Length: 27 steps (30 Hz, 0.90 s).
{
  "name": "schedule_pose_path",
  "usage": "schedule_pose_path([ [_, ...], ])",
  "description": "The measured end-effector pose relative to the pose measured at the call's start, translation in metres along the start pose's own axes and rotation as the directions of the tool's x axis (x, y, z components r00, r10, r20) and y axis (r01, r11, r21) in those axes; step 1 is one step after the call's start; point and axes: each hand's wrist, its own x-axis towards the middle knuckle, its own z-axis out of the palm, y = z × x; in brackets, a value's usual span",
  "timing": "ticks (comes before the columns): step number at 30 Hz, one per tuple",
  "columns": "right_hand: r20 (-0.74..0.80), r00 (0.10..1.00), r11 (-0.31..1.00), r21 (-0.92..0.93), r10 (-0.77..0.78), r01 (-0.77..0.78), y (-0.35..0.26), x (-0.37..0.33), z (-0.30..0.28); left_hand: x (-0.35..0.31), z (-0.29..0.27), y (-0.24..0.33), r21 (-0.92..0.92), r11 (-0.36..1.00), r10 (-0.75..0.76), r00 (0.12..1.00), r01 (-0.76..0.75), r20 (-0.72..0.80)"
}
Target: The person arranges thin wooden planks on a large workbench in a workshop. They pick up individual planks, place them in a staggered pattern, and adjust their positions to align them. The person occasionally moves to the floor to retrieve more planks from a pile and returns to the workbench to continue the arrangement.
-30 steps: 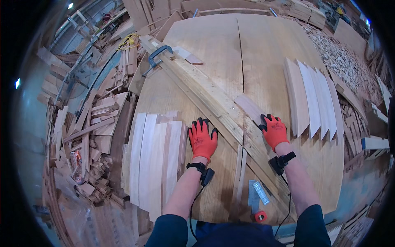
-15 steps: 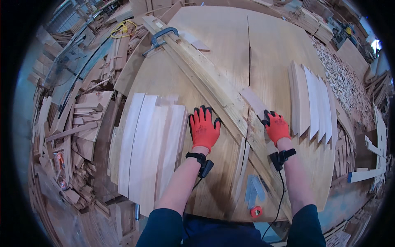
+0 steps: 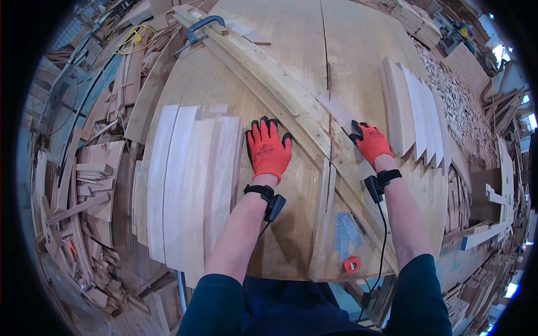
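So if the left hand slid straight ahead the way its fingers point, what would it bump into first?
Probably the long diagonal timber, just beyond the fingertips of the left hand, if the hand stays low; its height above the tabletop is hard to judge.

Hands (image 3: 269, 154): are wearing red gloves (image 3: 373, 147) with black fingertips (image 3: 264, 121) (dark print (image 3: 265, 149) is marking the left one)
Straps (image 3: 259, 191): are carrying boxy black modules (image 3: 275, 208)
Cable (image 3: 383, 229): is trailing, thin, black
Sleeves (image 3: 417, 291): are showing dark teal
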Motion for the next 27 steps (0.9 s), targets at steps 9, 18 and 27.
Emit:
schedule_pose_path([
  [9,0.07,0.996,0.998,-0.03,0.055,-0.053,-0.02,0.011,-0.015,0.018,0.0,-0.01,-0.008,1.0,0.001,0.999,-0.001,0.055],
  [18,0.053,0.997,0.998,-0.018,0.063,-0.062,-0.018,0.006,-0.019,0.019,-0.002,-0.008,-0.011,1.0,0.025,0.998,-0.024,0.066],
  [27,0.026,1.0,1.0,0.016,0.016,-0.017,0.0,-0.006,-0.002,-0.004,0.005,0.004,0.036,0.999,0.016,0.999,-0.017,0.033],
])
